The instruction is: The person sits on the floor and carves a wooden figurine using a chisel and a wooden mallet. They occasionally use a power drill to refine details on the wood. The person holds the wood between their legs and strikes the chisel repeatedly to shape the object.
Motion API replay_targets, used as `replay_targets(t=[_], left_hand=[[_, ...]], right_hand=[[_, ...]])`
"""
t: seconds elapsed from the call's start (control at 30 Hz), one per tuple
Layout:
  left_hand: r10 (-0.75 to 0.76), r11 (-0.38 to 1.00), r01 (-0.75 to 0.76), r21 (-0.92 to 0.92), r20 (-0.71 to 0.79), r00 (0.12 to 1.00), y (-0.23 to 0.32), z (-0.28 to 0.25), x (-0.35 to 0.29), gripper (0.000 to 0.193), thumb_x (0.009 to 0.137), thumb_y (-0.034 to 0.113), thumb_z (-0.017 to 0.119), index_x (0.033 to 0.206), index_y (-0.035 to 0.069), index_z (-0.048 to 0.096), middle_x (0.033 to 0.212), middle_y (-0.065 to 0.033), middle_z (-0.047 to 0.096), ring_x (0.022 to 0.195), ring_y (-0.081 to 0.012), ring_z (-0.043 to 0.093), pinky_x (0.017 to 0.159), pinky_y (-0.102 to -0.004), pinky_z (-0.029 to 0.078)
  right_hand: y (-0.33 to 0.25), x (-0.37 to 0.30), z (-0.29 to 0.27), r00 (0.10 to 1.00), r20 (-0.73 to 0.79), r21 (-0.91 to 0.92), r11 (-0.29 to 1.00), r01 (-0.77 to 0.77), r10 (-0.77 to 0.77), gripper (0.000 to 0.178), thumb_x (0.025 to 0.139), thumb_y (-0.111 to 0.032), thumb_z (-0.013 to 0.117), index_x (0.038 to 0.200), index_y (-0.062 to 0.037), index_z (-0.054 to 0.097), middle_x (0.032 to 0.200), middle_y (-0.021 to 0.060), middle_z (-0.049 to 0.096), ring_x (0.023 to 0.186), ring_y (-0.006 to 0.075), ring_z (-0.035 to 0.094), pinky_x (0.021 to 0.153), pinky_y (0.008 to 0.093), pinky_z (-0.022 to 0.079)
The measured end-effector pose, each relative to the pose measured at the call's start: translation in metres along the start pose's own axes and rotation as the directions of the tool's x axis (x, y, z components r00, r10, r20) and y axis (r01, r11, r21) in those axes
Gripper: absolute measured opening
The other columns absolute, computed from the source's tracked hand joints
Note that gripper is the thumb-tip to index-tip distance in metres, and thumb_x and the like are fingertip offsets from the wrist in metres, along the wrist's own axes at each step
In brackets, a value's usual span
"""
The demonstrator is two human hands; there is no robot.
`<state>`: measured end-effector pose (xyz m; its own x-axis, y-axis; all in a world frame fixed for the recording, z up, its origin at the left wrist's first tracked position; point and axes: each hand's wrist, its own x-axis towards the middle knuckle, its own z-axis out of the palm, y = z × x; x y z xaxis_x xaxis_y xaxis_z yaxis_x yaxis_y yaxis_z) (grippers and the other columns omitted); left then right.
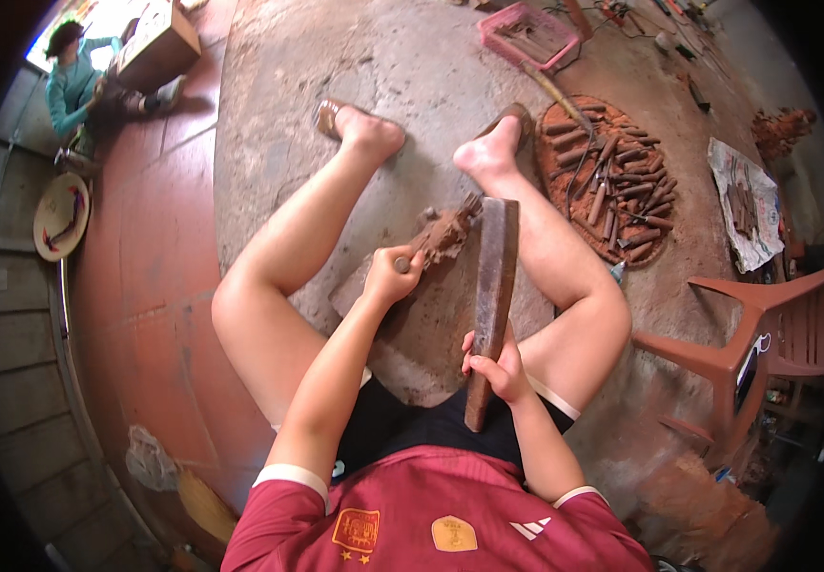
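My left hand (392, 275) is closed in a fist around a chisel (401, 265). Only the round end of its handle shows, and the blade is hidden. Beneath and beyond that fist lies a rough brown carved wood piece (445, 236), resting on a flat block (350, 286) between my legs. My right hand (496, 365) grips the lower part of a long, flat-sided wooden mallet (497, 257). The mallet stands out away from my body, its broad end close to the right side of the carved piece.
At the right, an oval tray (550, 157) holds many chisels on reddish sawdust. Beyond it sits a pink basket (526, 36). A brown plastic chair (736, 315) and a white sack (748, 205) are farther right. Another person (73, 86) sits at the far left beside a wooden box (157, 52).
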<state>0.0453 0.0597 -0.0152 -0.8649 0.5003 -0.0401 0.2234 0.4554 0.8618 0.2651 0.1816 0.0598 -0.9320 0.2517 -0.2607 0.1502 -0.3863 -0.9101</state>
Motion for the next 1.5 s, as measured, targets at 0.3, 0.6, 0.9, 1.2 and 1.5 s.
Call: replay_targets(t=[0.3, 0.6, 0.9, 1.2, 1.5], left_hand=[[0.049, 0.981, -0.042, -0.19, 0.032, 0.998, -0.006, -0.005, -0.001, 0.031, 0.083, 0.013, 0.062, 0.059, -0.002, 0.049, 0.051, -0.0065, 0.036, 0.052, -0.0083, 0.036, 0.048, -0.0319, 0.035], [-0.028, 0.989, 0.036, -0.143, 0.056, 0.998, -0.016, -0.007, 0.009, 0.028, 0.081, 0.017, 0.068, 0.063, -0.001, 0.056, 0.053, -0.0162, 0.047, 0.049, -0.0185, 0.043, 0.052, -0.0357, 0.042], [0.015, 0.993, -0.004, -0.115, 0.09, 0.996, -0.021, -0.012, 0.008, 0.035, 0.081, 0.023, 0.074, 0.063, 0.0, 0.056, 0.053, -0.0127, 0.047, 0.05, -0.0164, 0.041, 0.051, -0.0354, 0.041], [0.014, 0.988, -0.01, -0.153, 0.03, 0.999, -0.018, -0.008, 0.008, 0.022, 0.082, 0.017, 0.065, 0.069, -0.001, 0.062, 0.055, -0.0187, 0.047, 0.047, -0.0198, 0.044, 0.051, -0.0372, 0.041], [0.026, 0.997, -0.026, -0.079, -0.003, 1.0, 0.001, -0.009, -0.003, 0.021, 0.078, 0.019, 0.064, 0.068, 0.001, 0.063, 0.06, -0.0215, 0.054, 0.055, -0.0354, 0.056, 0.057, -0.0417, 0.046]], right_hand=[[0.002, -0.005, 0.009, 0.998, 0.059, -0.178, 0.983, 0.041, -0.031, 0.067, 0.081, 0.003, 0.054, 0.14, -0.0033, 0.025, 0.097, 0.0097, 0.051, 0.069, 0.0132, 0.056, 0.063, 0.0277, 0.051], [-0.019, -0.01, 0.02, 0.992, 0.093, -0.222, 0.973, -0.065, 0.087, 0.075, 0.078, 0.002, 0.058, 0.147, -0.0017, 0.029, 0.088, 0.0053, 0.057, 0.075, 0.0104, 0.056, 0.067, 0.0253, 0.049], [-0.015, -0.028, 0.015, 0.96, 0.012, -0.267, 0.926, -0.268, 0.281, 0.036, 0.081, -0.006, 0.061, 0.114, 0.0039, 0.049, 0.075, 0.0029, 0.057, 0.066, 0.0111, 0.058, 0.064, 0.0255, 0.048], [-0.028, 0.0, 0.023, 0.983, -0.077, -0.675, 0.717, -0.173, 0.165, 0.039, 0.073, -0.012, 0.064, 0.106, 0.0055, 0.053, 0.075, 0.016, 0.063, 0.07, 0.0231, 0.064, 0.068, 0.0339, 0.051], [-0.037, 0.01, 0.024, 0.998, -0.049, -0.661, 0.75, -0.014, -0.025, 0.04, 0.072, -0.008, 0.06, 0.108, 0.0085, 0.057, 0.08, 0.0094, 0.062, 0.073, 0.0142, 0.059, 0.07, 0.0293, 0.05]])
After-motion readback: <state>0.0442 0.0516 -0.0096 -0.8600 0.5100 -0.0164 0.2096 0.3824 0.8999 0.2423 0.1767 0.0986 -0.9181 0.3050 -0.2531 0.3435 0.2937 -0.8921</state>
